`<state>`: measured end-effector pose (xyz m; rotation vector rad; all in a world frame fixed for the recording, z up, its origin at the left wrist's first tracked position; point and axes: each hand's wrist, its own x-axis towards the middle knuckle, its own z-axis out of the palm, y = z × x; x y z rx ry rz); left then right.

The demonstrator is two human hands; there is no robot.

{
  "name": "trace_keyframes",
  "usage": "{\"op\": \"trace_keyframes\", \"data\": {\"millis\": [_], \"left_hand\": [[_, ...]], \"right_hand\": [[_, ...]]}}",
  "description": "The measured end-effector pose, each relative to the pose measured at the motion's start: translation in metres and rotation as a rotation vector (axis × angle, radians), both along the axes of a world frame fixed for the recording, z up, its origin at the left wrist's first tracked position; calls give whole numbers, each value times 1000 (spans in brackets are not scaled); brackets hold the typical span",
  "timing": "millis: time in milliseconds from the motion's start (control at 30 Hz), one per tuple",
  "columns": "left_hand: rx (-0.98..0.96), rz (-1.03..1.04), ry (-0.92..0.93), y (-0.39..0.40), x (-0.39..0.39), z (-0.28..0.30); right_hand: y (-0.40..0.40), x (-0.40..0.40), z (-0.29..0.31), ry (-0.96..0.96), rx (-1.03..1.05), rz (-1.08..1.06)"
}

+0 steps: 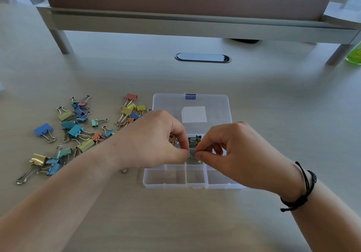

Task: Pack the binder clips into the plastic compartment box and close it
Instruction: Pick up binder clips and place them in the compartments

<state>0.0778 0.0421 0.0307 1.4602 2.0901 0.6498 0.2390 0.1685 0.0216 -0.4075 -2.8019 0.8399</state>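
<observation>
Clips first: loose binder clips (pixel 78 132) lie scattered across the pale desk (pixel 273 105) on the left, blue, teal, green, yellow, orange and pink, with a gold one (pixel 38 158) nearest the near-left edge of the spread. Moving right, the left hand (pixel 154 140) reaches over the clear plastic compartment box (pixel 193 181), fingers curled, tips pinching a small clip (pixel 192 155) above a middle compartment. Lid (pixel 190 109) lies open flat behind, blue latch (pixel 190 96) at its far edge. More small clips (pixel 195 140) sit in the compartment just beyond. Right hand (pixel 238 150) meets the left, thumb and forefinger pinching the same small clip; a black cord bracelet (pixel 304 189) circles that wrist. Near-row compartments show bare plastic.
</observation>
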Motion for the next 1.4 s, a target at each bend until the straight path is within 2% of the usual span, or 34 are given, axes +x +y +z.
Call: {"op": "trace_keyframes", "data": {"millis": [267, 467, 867, 1167, 1400], "left_hand": [[-4, 1, -8, 0, -3, 1], [-24, 40, 39, 6, 3, -1], [-11, 55, 279, 14, 20, -5], [-8, 80, 191, 11, 14, -10], [-14, 37, 126, 10, 5, -12]], "right_hand": [[2, 2, 5, -22, -19, -23], [11, 4, 11, 82, -121, -153], [7, 3, 8, 36, -173, -136], [6, 3, 6, -24, -160, -48], [5, -2, -3, -32, 34, 51]]}}
